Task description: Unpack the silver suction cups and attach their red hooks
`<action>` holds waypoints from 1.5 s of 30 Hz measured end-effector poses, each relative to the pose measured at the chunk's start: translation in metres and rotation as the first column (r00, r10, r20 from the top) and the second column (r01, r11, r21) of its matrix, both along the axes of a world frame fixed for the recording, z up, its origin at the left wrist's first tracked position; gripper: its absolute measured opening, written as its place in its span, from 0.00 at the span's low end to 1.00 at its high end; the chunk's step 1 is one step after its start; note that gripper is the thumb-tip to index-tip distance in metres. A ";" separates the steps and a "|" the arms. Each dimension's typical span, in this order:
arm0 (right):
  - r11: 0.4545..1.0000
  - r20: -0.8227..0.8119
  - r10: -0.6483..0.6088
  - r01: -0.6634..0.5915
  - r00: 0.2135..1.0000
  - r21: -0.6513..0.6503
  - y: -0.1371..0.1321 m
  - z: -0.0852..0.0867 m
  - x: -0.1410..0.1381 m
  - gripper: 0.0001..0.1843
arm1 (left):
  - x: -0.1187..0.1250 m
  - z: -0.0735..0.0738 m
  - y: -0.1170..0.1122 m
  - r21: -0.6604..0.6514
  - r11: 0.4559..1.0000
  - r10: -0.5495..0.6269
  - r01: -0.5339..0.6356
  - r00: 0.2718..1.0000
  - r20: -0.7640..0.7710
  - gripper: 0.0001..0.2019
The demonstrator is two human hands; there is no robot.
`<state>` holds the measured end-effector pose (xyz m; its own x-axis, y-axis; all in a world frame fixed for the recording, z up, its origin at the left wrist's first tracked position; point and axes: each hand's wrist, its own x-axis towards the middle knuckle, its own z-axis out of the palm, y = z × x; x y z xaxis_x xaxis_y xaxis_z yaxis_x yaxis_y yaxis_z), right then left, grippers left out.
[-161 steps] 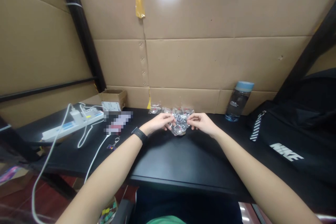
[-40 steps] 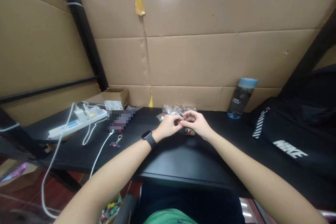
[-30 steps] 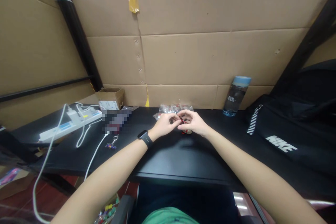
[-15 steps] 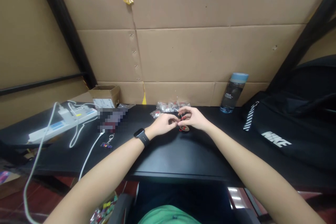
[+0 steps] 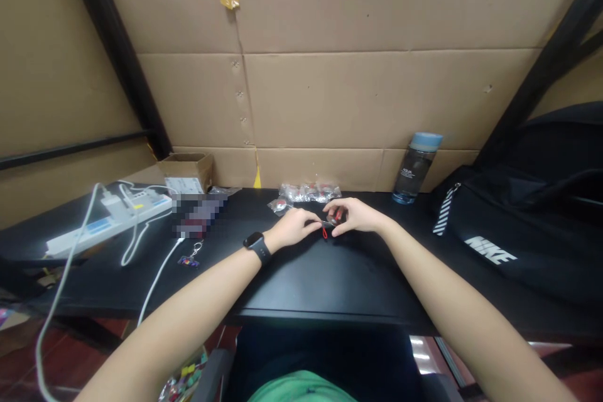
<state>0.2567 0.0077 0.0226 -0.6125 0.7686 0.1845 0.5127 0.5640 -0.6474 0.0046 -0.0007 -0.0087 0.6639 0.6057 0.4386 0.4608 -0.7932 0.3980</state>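
My left hand (image 5: 293,227), with a black watch on its wrist, and my right hand (image 5: 354,216) meet over the black table (image 5: 330,276). Both pinch a small red and dark item (image 5: 328,225) between their fingertips; it is too small to name. Just behind the hands, a row of small clear plastic packets (image 5: 308,192) with red and silver contents lies near the cardboard wall.
A dark water bottle with a blue lid (image 5: 415,168) stands at the back right. A black bag (image 5: 509,232) fills the right side. On the left are a white power strip (image 5: 113,218) with cables, a small cardboard box (image 5: 187,171) and a keychain (image 5: 189,260).
Earlier both hands held a crumpled clear packet. Now the packets lie in a row at the back, and the fingers pinch a small red and dark item. The view has tilted down slightly.
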 end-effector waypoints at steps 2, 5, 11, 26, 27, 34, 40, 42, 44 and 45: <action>1.000 0.039 0.009 -0.009 0.999 -0.004 -0.001 -0.002 -0.002 0.38 | -0.009 0.005 0.003 -0.067 0.998 -0.007 0.009 1.000 0.026 0.12; 1.000 0.064 -0.015 0.014 0.998 0.024 -0.001 -0.005 -0.007 0.37 | -0.018 0.011 0.007 -0.101 0.993 -0.049 0.054 0.997 0.052 0.10; 0.991 0.096 -0.022 0.009 0.995 0.132 -0.004 -0.008 -0.016 0.30 | -0.018 0.012 0.009 -0.032 0.980 -0.200 0.199 0.979 -0.031 0.08; 0.993 0.097 -0.068 0.058 0.993 0.103 -0.011 -0.001 -0.017 0.25 | -0.067 0.013 0.043 0.089 0.837 0.540 -0.540 0.841 0.032 0.22; 0.994 0.122 -0.063 0.051 0.991 0.099 -0.011 0.000 -0.015 0.25 | -0.072 0.008 0.048 0.064 0.803 0.595 -0.593 0.803 -0.018 0.29; 0.994 0.076 -0.043 0.035 0.996 0.105 -0.010 0.003 -0.013 0.20 | -0.077 -0.017 0.067 -0.081 0.818 0.561 -0.569 0.821 -0.103 0.39; 0.961 -0.024 0.011 -0.004 1.000 0.278 -0.020 0.002 -0.033 0.13 | -0.065 -0.006 0.056 -0.020 0.933 0.357 -0.359 0.920 0.163 0.34; 0.948 -0.015 0.021 -0.015 1.000 0.317 -0.023 0.000 -0.039 0.16 | -0.059 -0.001 0.050 -0.040 0.955 0.296 -0.295 0.925 0.239 0.30; 0.935 -0.015 -0.019 0.023 1.000 0.355 -0.024 -0.002 -0.044 0.18 | -0.054 0.003 0.044 -0.095 0.971 0.238 -0.219 0.920 0.310 0.27; 0.928 -0.021 -0.053 0.057 0.998 0.369 -0.024 -0.004 -0.045 0.19 | -0.052 0.006 0.042 -0.126 0.973 0.223 -0.191 0.914 0.340 0.27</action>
<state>0.2119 -0.0164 0.0191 -0.5675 0.6776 0.4677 0.5444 0.7350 -0.4042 -0.0475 0.0410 -0.0031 0.3332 0.7599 0.5581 0.4298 -0.6493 0.6275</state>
